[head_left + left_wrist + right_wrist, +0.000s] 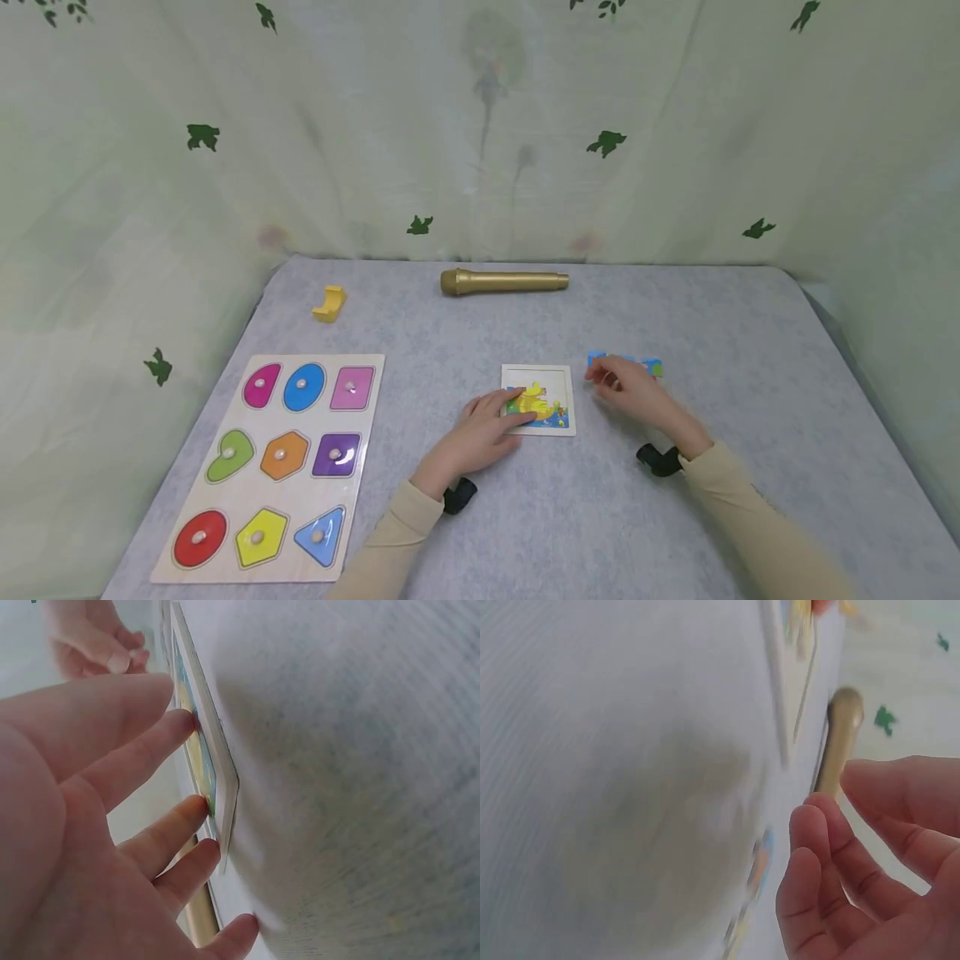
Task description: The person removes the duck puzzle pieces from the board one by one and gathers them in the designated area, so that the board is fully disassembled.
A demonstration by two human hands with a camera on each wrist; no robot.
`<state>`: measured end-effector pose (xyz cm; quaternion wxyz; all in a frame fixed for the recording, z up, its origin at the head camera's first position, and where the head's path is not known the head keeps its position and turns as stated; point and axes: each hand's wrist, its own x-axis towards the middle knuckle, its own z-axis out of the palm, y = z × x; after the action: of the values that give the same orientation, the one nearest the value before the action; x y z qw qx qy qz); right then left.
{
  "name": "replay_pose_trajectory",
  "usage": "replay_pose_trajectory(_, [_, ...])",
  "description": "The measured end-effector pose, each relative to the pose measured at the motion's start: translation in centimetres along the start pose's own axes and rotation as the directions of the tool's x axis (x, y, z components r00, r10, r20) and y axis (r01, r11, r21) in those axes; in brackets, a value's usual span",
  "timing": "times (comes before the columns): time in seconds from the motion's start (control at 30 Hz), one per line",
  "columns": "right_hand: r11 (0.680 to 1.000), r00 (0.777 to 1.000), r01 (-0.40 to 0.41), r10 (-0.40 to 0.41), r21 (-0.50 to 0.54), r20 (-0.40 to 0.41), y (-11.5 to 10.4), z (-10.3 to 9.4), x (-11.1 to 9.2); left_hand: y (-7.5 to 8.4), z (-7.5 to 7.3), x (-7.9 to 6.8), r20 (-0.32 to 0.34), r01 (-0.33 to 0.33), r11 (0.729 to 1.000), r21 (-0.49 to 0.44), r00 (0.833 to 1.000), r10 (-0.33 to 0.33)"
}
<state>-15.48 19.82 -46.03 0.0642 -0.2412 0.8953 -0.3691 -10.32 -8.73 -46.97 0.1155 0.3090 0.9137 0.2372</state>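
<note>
A small white-framed jigsaw puzzle [537, 372] with a yellow and blue picture lies on the table, its upper part showing bare backing. My left hand [480, 433] rests on its left side with fingers spread; in the left wrist view, the fingertips [196, 804] touch the frame and picture. Right of the puzzle hovers my right hand [626, 387], fingers loosely bent and holding nothing in the right wrist view. Partly hidden behind that hand are loose blue puzzle pieces [654, 367], which also show as small coloured pieces [760, 862] below the fingers in the right wrist view.
A wooden shape board [300, 400] with several knobbed pieces covers the table's left side. Along the back lie a gold microphone [506, 282] and a small yellow curved block [330, 304]. A pale curtain [360, 167] with green leaf prints hangs behind the grey table [720, 325].
</note>
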Motion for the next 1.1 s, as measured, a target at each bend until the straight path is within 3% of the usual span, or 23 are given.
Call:
replay_pose_trajectory(0.2, [0.997,0.994,0.054,-0.059,0.053,0.09,-2.1,2.6,2.4,0.2,-0.4,-0.1,0.003,-0.001,1.0,-0.012,1.0,0.001])
replay_pose_trajectory(0.53, [1.0,0.988,0.029,-0.03,0.013,0.153,-4.4,4.4,4.1,0.2,-0.7,0.0,0.011,-0.026,1.0,0.008,1.0,0.026])
replay_pose_trajectory(0.83, [1.0,0.989,0.021,-0.022,0.007,0.145,-4.3,4.8,4.4,0.2,-0.6,0.0,0.015,-0.024,0.999,0.022,1.0,0.023])
replay_pose_trajectory(1.1, [0.992,0.989,0.06,-0.074,0.113,0.128,-3.1,4.6,4.4,0.3,-0.7,0.1,0.025,-0.006,1.0,0.022,1.0,0.005])
